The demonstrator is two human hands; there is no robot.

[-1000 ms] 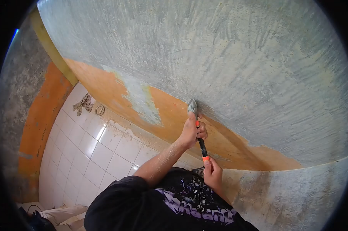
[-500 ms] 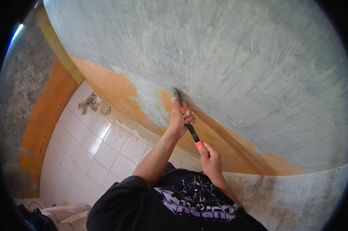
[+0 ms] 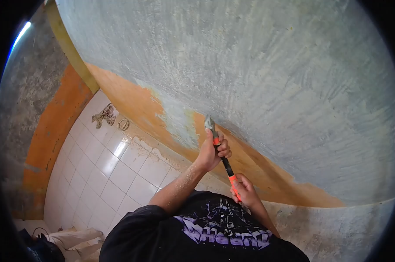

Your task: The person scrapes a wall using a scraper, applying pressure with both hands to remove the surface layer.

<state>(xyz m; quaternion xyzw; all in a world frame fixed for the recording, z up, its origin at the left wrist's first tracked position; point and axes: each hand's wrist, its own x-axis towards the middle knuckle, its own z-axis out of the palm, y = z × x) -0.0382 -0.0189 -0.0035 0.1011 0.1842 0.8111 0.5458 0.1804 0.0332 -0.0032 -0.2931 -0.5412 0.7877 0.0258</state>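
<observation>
A long-handled scraper [image 3: 226, 166] with a black and orange handle slants across the middle of the head view. Its grey metal head [image 3: 209, 122] lies against the wall, at the border between grey surface and orange paint. My left hand [image 3: 211, 153] is closed round the upper handle just below the head, thumb along it. Lower down, my right hand [image 3: 246, 192] grips the orange end of the handle. Pale dust coats my left forearm. The scraper's very edge is too small to make out.
The wall [image 3: 267, 78] is scraped grey above, with an orange painted band [image 3: 123, 94] below. White floor tiles [image 3: 123, 174] carry debris along the wall. A crumpled rag [image 3: 104, 116] and a tape-like ring [image 3: 123, 125] lie by the corner. Pale cloth [image 3: 75, 240] is at lower left.
Both hands and the scraper have moved down the view and slightly right, towards my body. More of the orange grip shows at my right hand. The view has shifted a little.
</observation>
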